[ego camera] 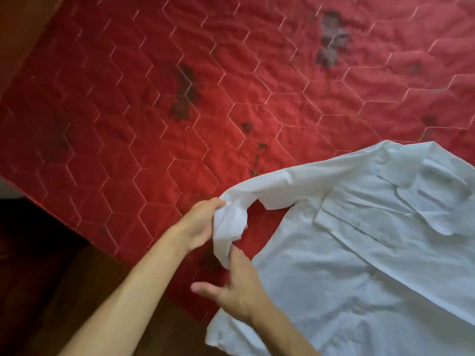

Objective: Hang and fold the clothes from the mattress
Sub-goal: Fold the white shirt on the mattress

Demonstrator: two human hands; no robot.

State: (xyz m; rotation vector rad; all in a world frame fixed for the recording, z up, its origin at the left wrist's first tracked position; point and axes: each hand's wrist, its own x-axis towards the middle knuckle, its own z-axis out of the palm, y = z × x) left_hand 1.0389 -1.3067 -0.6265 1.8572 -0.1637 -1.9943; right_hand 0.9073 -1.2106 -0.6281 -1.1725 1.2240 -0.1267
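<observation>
white button-up cotton shirt [372, 253] flat on red hexagon-quilted mattress [154, 98], right of both hands | its sleeve [295, 181] runs leftward to left hand [198, 224], grip bunching the cuff [231, 224] | right hand [239, 289] just below, fingertips at cuff, thumb splayed, hold unclear

Head view, steeply down, close.

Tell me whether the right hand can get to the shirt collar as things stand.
Probably yes: the right hand lies by the sleeve the left hand grips, and nothing covers the collar.
</observation>
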